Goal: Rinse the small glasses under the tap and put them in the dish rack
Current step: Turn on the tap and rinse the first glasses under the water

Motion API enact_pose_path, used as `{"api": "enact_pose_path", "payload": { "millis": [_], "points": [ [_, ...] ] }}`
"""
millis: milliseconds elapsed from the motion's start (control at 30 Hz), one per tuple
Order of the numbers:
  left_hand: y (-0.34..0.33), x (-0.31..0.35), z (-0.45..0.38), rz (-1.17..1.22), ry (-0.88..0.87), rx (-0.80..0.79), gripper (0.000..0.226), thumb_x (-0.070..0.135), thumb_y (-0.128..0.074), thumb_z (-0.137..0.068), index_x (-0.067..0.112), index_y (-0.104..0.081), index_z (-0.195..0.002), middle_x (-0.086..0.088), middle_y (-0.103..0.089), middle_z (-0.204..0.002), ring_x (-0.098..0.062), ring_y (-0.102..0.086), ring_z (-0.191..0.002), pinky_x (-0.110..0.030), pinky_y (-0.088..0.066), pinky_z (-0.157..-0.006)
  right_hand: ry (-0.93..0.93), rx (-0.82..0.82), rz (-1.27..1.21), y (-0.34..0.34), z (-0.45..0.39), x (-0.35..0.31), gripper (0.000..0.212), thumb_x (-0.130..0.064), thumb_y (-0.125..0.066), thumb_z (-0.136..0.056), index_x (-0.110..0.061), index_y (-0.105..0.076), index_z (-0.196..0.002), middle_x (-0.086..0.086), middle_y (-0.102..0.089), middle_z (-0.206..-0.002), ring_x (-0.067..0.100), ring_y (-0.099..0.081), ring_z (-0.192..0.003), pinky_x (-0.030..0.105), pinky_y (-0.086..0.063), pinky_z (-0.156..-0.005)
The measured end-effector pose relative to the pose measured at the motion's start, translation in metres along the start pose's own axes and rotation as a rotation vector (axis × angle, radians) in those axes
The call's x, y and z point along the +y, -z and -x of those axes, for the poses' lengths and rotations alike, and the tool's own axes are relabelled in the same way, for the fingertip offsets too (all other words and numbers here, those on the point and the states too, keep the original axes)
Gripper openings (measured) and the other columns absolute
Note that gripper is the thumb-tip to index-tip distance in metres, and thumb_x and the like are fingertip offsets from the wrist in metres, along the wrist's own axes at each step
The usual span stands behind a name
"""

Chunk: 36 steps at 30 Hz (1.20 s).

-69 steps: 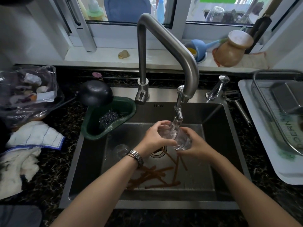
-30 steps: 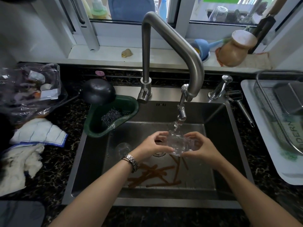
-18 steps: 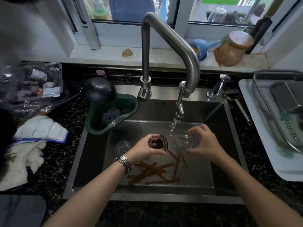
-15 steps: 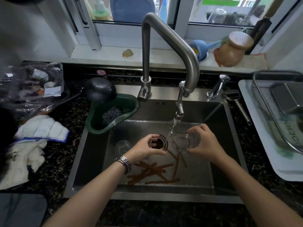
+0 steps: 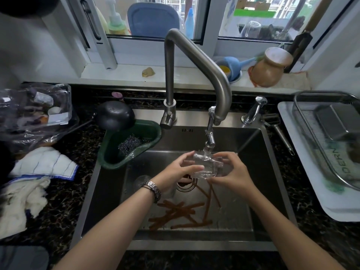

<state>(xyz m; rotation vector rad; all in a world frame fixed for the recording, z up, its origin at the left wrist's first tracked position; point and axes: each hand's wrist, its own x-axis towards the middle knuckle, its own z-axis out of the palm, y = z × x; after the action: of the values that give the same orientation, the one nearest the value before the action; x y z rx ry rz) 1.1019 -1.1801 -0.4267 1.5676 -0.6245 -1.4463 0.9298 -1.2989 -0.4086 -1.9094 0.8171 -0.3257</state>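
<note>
Head view looks down into a brushed stainless-steel sink [image 5: 109,191], a deep rectangular basin set in a dark speckled stone tabletop [image 5: 64,193]. A small clear glass [image 5: 204,166], smooth and cylindrical, is held over the round drain [image 5: 186,185], directly under the jointed nozzle of the angular matte-steel tap [image 5: 194,57], with water running onto it. It lies tipped on its side, long axis running roughly left to right; which end is the mouth cannot be told. The left hand [image 5: 178,172], a metal-link wristwatch [image 5: 153,190] on its wrist, curls its fingers and thumb around the glass's left end, and the right hand [image 5: 232,171] grips the right end with curled fingers.

A second clear glass [image 5: 142,182] sits on the sink floor just left of the left wrist. Thin brown sticks [image 5: 179,213] lie scattered on the basin floor near the drain. A green plastic corner basket [image 5: 132,145] hangs at the sink's back left, holding a wiry steel scourer [image 5: 129,145]. At the right, a wire dish rack [image 5: 327,137] stands on a white tray [image 5: 311,184].
</note>
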Motion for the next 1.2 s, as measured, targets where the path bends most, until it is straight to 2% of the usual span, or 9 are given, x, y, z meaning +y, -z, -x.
{"api": "enact_pose_path", "payload": {
  "millis": [100, 200, 300, 367, 533, 733, 833, 967, 1200],
  "points": [
    [0.003, 0.002, -0.003, 0.063, -0.007, -0.027, 0.071, 0.022, -0.073, -0.081, 0.028, -0.037, -0.141, -0.007, -0.05, -0.133, -0.021, -0.059, -0.115, -0.038, -0.056, -0.092, 0.006, -0.015, -0.019, 0.0, -0.002, 0.003, 0.063, -0.015, -0.089, -0.06, -0.033, -0.055, -0.11, -0.016, -0.048, -0.118, 0.007, -0.051, -0.116, 0.021, -0.052, -0.079],
    [0.004, -0.002, -0.005, 0.018, -0.063, -0.011, 0.064, 0.018, -0.077, -0.079, 0.03, -0.043, -0.133, -0.002, -0.055, -0.126, -0.015, -0.06, -0.111, -0.031, -0.057, -0.088, -0.019, -0.061, -0.013, -0.004, -0.005, 0.007, 0.066, -0.018, -0.087, -0.061, -0.031, -0.051, -0.114, -0.013, -0.045, -0.122, 0.008, -0.049, -0.118, 0.029, -0.055, -0.088],
    [0.007, -0.01, -0.005, -0.023, -0.098, -0.004, 0.071, 0.021, -0.081, -0.074, 0.032, -0.044, -0.134, -0.002, -0.057, -0.13, -0.017, -0.063, -0.112, -0.035, -0.055, -0.093, -0.088, -0.13, -0.059, -0.005, -0.007, 0.01, 0.074, -0.023, -0.086, -0.063, -0.03, -0.045, -0.123, -0.012, -0.045, -0.127, 0.007, -0.047, -0.12, 0.029, -0.051, -0.094],
    [0.008, -0.013, -0.004, 0.004, -0.11, -0.013, 0.073, 0.015, -0.081, -0.074, 0.03, -0.043, -0.134, -0.004, -0.055, -0.132, -0.018, -0.065, -0.111, -0.035, -0.055, -0.092, -0.152, -0.175, -0.137, -0.002, -0.008, 0.012, 0.075, -0.026, -0.085, -0.066, -0.03, -0.043, -0.127, -0.011, -0.048, -0.127, 0.006, -0.051, -0.118, 0.025, -0.05, -0.092],
    [0.008, -0.013, 0.0, 0.05, -0.141, -0.047, 0.072, 0.003, -0.077, -0.076, 0.026, -0.042, -0.134, -0.003, -0.055, -0.132, -0.014, -0.064, -0.111, -0.026, -0.055, -0.086, -0.24, -0.283, -0.316, 0.003, -0.008, 0.011, 0.07, -0.034, -0.08, -0.065, -0.03, -0.048, -0.127, 0.0, -0.057, -0.126, 0.015, -0.064, -0.108, 0.033, -0.057, -0.085],
    [0.012, -0.014, -0.002, 0.03, -0.137, -0.073, 0.082, 0.019, -0.084, -0.07, 0.04, -0.04, -0.136, 0.002, -0.047, -0.14, -0.016, -0.054, -0.126, -0.043, -0.047, -0.104, -0.155, -0.187, -0.32, -0.001, -0.006, 0.011, 0.063, -0.028, -0.083, -0.063, -0.022, -0.056, -0.12, 0.002, -0.063, -0.12, 0.014, -0.066, -0.106, 0.032, -0.056, -0.088],
    [0.014, -0.008, -0.003, -0.04, -0.099, -0.089, 0.087, 0.028, -0.084, -0.069, 0.047, -0.034, -0.138, 0.006, -0.041, -0.144, -0.016, -0.05, -0.128, -0.044, -0.044, -0.107, -0.097, -0.16, -0.298, -0.002, -0.005, 0.013, 0.064, -0.026, -0.086, -0.061, -0.022, -0.057, -0.118, -0.001, -0.064, -0.119, 0.014, -0.064, -0.109, 0.033, -0.054, -0.091],
    [0.013, -0.002, -0.004, -0.031, -0.041, -0.062, 0.071, 0.028, -0.074, -0.081, 0.04, -0.035, -0.139, 0.011, -0.048, -0.128, -0.013, -0.055, -0.119, -0.038, -0.05, -0.1, -0.057, -0.163, -0.256, -0.002, -0.006, 0.011, 0.063, -0.028, -0.086, -0.061, -0.022, -0.057, -0.116, -0.004, -0.062, -0.119, 0.012, -0.063, -0.11, 0.033, -0.054, -0.09],
    [0.01, -0.005, -0.003, 0.086, -0.078, 0.014, 0.059, 0.01, -0.077, -0.078, 0.025, -0.052, -0.129, -0.005, -0.059, -0.124, -0.016, -0.067, -0.105, -0.035, -0.057, -0.088, -0.068, -0.167, -0.266, -0.002, -0.005, 0.01, 0.064, -0.013, -0.085, -0.064, -0.024, -0.054, -0.119, -0.009, -0.055, -0.124, 0.011, -0.057, -0.116, 0.029, -0.057, -0.085]
  ]
}}
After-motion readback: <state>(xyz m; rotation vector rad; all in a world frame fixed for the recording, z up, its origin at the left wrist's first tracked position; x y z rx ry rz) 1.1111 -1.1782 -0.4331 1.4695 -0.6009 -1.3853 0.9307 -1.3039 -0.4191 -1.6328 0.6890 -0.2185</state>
